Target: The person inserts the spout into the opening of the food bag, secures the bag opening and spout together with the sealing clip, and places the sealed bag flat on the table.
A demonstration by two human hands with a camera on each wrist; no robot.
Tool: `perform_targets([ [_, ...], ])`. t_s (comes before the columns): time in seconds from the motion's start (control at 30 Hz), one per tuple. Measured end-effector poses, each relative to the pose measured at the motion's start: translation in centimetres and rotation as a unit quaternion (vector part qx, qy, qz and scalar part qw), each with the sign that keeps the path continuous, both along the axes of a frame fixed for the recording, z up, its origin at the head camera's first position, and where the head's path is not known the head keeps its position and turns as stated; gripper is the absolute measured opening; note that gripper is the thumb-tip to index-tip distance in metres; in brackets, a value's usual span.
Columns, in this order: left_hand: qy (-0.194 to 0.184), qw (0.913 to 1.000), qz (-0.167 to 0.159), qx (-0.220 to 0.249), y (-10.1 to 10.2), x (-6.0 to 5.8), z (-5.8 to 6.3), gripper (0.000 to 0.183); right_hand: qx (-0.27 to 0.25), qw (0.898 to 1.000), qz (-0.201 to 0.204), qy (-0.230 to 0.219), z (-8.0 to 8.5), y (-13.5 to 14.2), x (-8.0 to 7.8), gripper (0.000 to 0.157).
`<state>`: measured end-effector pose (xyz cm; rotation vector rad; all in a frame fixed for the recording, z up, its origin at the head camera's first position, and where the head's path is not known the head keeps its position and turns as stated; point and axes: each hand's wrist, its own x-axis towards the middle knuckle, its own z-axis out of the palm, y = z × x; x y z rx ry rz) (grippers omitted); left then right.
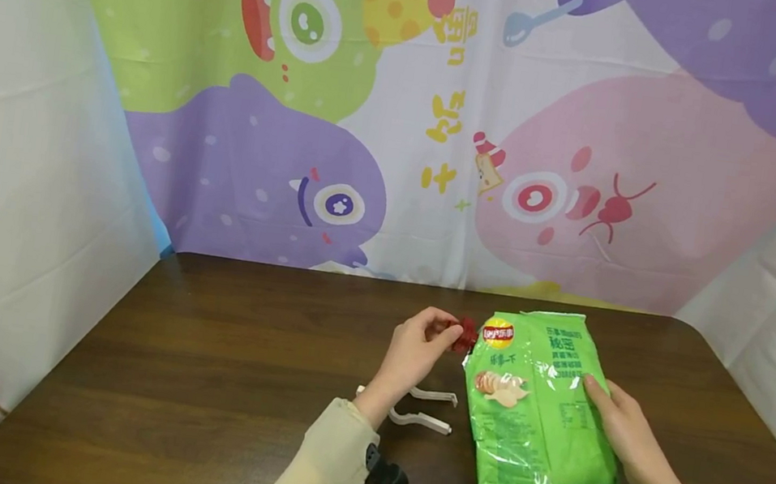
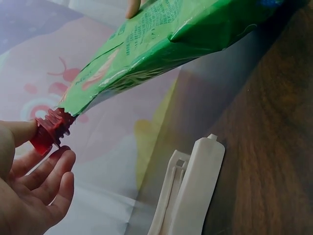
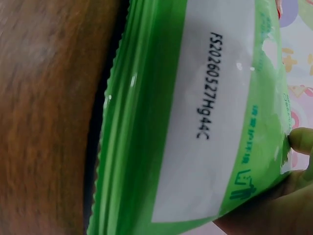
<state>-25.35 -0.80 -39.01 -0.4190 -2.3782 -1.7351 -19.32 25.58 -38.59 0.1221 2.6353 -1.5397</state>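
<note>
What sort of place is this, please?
Probably a small indoor tabletop booth, screened off with fabric: a dark wood-grain table, a cartoon-monster curtain behind it, and pale cloth hanging at both sides.

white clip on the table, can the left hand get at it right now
Probably not without letting go: the left hand pinches the red threaded piece at a corner of the green bag, though the white clip lies close by.
</note>
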Motion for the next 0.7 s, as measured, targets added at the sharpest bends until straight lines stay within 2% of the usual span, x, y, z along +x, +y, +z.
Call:
perform_targets([
  [0.2,-0.008,0.9997,-0.018,0.013,0.27,0.01,0.26,0.023,0.032,0.999,0.011,0.019,0.06,-0.15,0.03,0.067],
  [0.43,-0.027,0.9991,-0.026,0.018,0.45,0.21,0.02,0.024,0.026,0.999,0.006,0.027,-0.16,-0.13,0.05,0.066],
  [0.7,-0.036,0.9973,-0.045,0.046,0.65,0.39,-0.48,0.023,0.004,1.000,0.009,0.012,-0.09,-0.18,0.11,0.070],
])
